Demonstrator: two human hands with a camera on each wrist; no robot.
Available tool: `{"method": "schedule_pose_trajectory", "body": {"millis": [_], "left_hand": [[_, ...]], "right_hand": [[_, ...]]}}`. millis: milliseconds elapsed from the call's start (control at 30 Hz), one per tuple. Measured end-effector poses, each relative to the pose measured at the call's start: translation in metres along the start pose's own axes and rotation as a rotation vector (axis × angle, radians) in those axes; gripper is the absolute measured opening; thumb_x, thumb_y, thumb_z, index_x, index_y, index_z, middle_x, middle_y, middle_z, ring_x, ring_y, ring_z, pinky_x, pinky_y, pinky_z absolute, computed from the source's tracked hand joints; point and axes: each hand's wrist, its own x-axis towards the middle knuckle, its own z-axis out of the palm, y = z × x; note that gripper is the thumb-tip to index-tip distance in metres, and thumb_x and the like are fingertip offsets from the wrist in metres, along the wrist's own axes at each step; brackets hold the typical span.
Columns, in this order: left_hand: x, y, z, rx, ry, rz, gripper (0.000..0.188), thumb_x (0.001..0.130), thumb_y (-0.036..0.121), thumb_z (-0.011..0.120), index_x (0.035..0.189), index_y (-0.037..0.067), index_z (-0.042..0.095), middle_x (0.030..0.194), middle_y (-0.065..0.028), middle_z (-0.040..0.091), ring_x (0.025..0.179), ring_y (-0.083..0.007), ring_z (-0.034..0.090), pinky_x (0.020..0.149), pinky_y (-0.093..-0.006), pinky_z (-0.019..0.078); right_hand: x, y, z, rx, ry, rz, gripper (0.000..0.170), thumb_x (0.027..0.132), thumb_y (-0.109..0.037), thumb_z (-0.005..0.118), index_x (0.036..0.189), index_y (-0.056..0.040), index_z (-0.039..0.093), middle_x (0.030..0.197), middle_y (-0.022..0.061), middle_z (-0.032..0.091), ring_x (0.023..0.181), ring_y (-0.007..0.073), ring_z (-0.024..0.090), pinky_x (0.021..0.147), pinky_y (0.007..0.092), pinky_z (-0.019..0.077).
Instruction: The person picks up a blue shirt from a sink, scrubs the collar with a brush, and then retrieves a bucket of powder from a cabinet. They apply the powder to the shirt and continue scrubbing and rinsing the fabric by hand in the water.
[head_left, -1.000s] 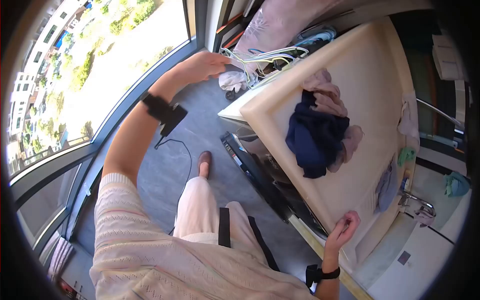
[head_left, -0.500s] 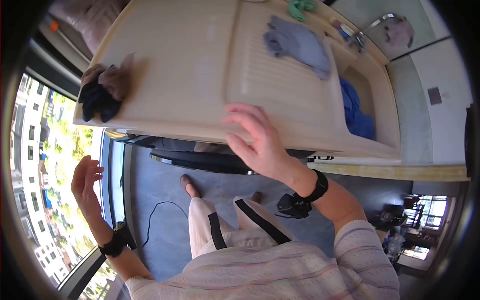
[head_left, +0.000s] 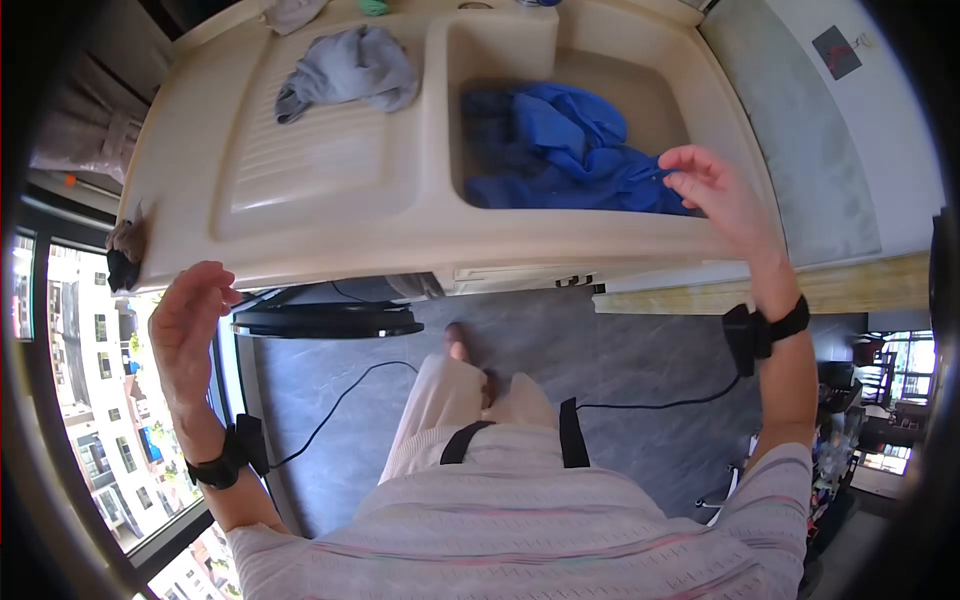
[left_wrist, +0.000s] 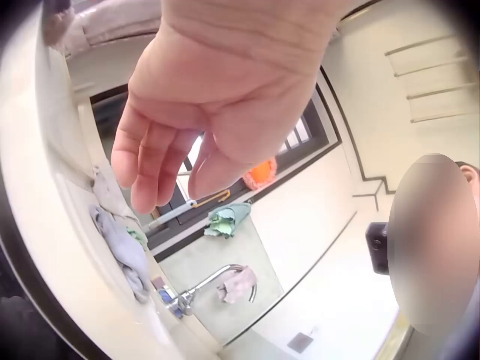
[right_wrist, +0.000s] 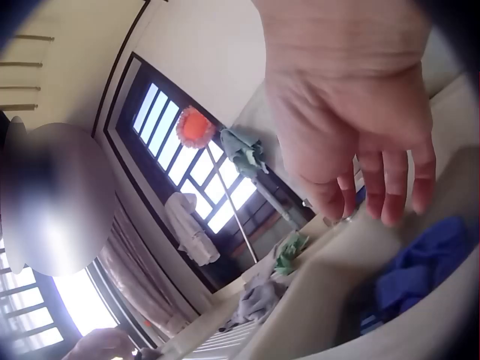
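Note:
Blue cloth (head_left: 575,140) lies bunched in the sink (head_left: 640,95), with darker cloth (head_left: 490,130) beside it. Over the sink's right front part hangs my right hand (head_left: 725,200), fingers loosely bent; the right wrist view shows it above the blue cloth (right_wrist: 424,266), holding nothing. My left hand (head_left: 190,330) hovers empty by the counter's left front corner, its fingers relaxed. Close to it, a small dark and brown bundle (head_left: 125,255) rests on that corner. A grey cloth (head_left: 350,70) lies on the ribbed drainboard (head_left: 310,170).
A black rounded machine front (head_left: 330,315) juts out under the counter. Cables (head_left: 345,405) trail from both wrist cameras. Left of the counter is a window (head_left: 110,400). A faucet (left_wrist: 187,300) with a pink cloth (left_wrist: 236,286) on it stands behind the sink.
The head view has swung from the hangers and dark clothes to the sink. My right hand has moved right, from above the counter to above the sink. My left hand has come away from the hangers.

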Motion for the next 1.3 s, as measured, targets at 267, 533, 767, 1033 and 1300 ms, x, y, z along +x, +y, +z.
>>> {"method": "schedule_pose_trajectory", "body": {"millis": [267,533,767,1033,1300], "left_hand": [[0.089,0.043,0.110,-0.008,-0.134,0.032,0.022,0.083,-0.004,0.050,0.104,-0.004,0.056,0.094,-0.0081,0.059,0.081,-0.0117,0.055,0.074,-0.0227,0.0426],[0.155,0.074,0.227,-0.010,-0.210,0.147,0.023,0.082,-0.002,0.055,0.104,-0.002,0.057,0.092,-0.0038,0.060,0.082,-0.0089,0.056,0.072,-0.0206,0.0447],[0.200,0.067,0.282,-0.051,-0.125,0.140,0.023,0.084,0.007,0.055,0.106,0.000,0.058,0.091,-0.0046,0.061,0.078,-0.0086,0.057,0.068,-0.0201,0.0428],[0.240,0.033,0.326,-0.016,-0.184,-0.079,0.023,0.082,0.015,0.059,0.102,0.004,0.061,0.083,-0.0002,0.061,0.070,-0.0063,0.056,0.060,-0.0192,0.0431],[0.251,-0.002,0.338,0.018,-0.311,-0.194,0.025,0.074,0.010,0.058,0.096,0.000,0.063,0.073,-0.0038,0.060,0.069,-0.0116,0.056,0.067,-0.0251,0.0459]], "right_hand": [[0.080,0.025,-0.062,-0.236,-0.277,0.175,0.026,0.085,-0.020,0.054,0.107,-0.0065,0.055,0.096,-0.0024,0.057,0.083,0.0060,0.053,0.062,0.0205,0.0424],[0.217,0.087,-0.017,-0.421,-0.553,0.151,0.038,0.081,-0.025,0.056,0.114,-0.0075,0.054,0.092,0.0025,0.059,0.078,0.0111,0.055,0.053,0.0264,0.0471],[0.271,0.144,0.051,-0.367,-0.475,0.106,0.044,0.079,-0.023,0.055,0.119,-0.0066,0.049,0.093,0.0040,0.058,0.071,0.0152,0.055,0.047,0.0284,0.0457],[0.264,0.138,0.036,-0.146,-0.698,0.199,0.024,0.071,-0.012,0.058,0.093,-0.0033,0.060,0.072,0.0025,0.055,0.058,0.0112,0.050,0.045,0.0258,0.0403],[0.237,0.100,-0.032,-0.003,-0.586,0.096,0.012,0.072,-0.007,0.056,0.082,-0.0036,0.060,0.069,-0.0029,0.054,0.061,0.0056,0.049,0.054,0.0201,0.0407]]}}
